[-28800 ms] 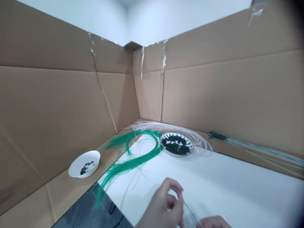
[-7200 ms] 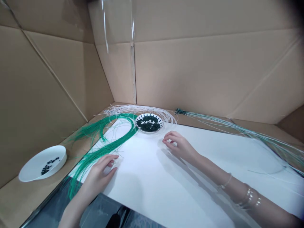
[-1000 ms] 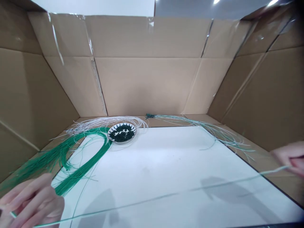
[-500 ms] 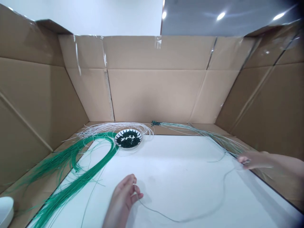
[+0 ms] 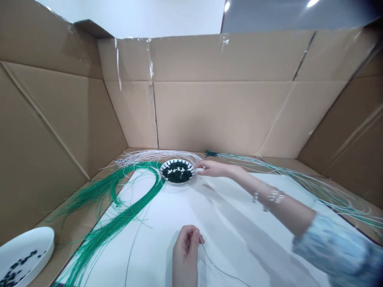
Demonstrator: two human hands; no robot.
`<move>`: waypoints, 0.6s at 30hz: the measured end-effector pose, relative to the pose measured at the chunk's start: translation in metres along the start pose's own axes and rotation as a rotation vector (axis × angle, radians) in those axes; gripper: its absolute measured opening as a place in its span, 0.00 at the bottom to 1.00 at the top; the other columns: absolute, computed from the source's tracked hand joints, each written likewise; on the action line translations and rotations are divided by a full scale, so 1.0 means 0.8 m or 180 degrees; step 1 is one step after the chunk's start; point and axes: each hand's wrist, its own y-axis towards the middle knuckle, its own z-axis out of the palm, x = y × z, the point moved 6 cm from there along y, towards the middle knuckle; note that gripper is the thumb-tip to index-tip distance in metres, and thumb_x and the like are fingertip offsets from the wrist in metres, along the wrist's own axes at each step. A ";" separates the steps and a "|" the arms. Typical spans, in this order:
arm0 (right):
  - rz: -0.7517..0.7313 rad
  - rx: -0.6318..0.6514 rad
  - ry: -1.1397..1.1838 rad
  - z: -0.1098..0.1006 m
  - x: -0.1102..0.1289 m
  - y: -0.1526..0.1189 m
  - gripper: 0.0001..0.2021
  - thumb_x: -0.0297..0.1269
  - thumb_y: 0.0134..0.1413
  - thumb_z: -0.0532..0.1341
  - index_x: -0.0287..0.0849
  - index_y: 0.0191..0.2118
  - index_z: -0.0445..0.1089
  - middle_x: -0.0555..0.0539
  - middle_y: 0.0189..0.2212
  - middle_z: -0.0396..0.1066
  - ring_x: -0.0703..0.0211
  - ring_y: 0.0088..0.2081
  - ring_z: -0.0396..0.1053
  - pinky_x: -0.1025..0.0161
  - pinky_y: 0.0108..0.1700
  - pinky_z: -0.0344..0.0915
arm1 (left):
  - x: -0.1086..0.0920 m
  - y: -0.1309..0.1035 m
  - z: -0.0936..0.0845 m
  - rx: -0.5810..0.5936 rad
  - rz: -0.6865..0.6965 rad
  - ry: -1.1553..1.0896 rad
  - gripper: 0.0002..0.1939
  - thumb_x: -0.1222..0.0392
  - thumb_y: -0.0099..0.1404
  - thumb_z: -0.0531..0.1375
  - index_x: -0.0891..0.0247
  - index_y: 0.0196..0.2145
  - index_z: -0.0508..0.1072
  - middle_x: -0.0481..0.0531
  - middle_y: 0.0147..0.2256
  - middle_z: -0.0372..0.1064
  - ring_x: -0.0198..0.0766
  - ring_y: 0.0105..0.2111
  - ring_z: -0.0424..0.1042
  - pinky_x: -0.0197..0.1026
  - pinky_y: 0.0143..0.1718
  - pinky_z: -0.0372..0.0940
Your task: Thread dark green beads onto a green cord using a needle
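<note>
My left hand [image 5: 188, 243] is closed at the front centre, pinching the end of a thin pale strand [image 5: 220, 269] that trails right over the white board [image 5: 155, 239]. My right hand [image 5: 211, 168] reaches to the right rim of a patterned bowl [image 5: 178, 172] of small dark green pieces. Its fingertips are close to the rim, near the ends of the white strands [image 5: 149, 155]; whether they hold anything is too small to tell. Bright green strands [image 5: 131, 209] curve on the left of the bowl.
A white dish [image 5: 46, 239] with dark bits stands at the lower left. Along the back right lies a pale green bundle [image 5: 278, 169] with dark tips. Cardboard walls [image 5: 209, 115] enclose the back and sides.
My right hand has moved from the right edge to the bowl and no longer holds the strand's far part. My left hand still pinches the strand. The view has shifted right.
</note>
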 end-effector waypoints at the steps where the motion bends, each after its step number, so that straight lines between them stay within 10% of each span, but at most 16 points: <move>1: -0.0135 0.0188 0.0007 0.017 0.023 0.021 0.15 0.39 0.68 0.63 0.41 0.56 0.71 0.42 0.56 0.72 0.49 0.50 0.75 0.47 0.50 0.74 | 0.001 0.000 0.000 0.0015 0.0022 0.0031 0.23 0.36 0.58 0.68 0.60 0.25 0.73 0.47 0.24 0.68 0.42 0.30 0.70 0.39 0.36 0.64; 6: -0.0171 0.0557 -0.0168 0.064 0.072 0.083 0.16 0.39 0.68 0.63 0.42 0.58 0.70 0.41 0.58 0.70 0.47 0.53 0.73 0.45 0.53 0.73 | 0.008 0.006 0.004 0.0124 0.0074 0.0162 0.25 0.33 0.58 0.66 0.59 0.24 0.70 0.47 0.22 0.65 0.42 0.26 0.67 0.41 0.32 0.63; 18: -0.0199 0.0316 0.0069 0.100 0.066 0.122 0.15 0.38 0.68 0.63 0.41 0.56 0.71 0.42 0.55 0.72 0.49 0.50 0.75 0.47 0.50 0.74 | 0.031 -0.002 0.013 0.0271 0.0324 0.0640 0.21 0.39 0.64 0.62 0.60 0.27 0.72 0.50 0.24 0.67 0.42 0.27 0.67 0.40 0.31 0.62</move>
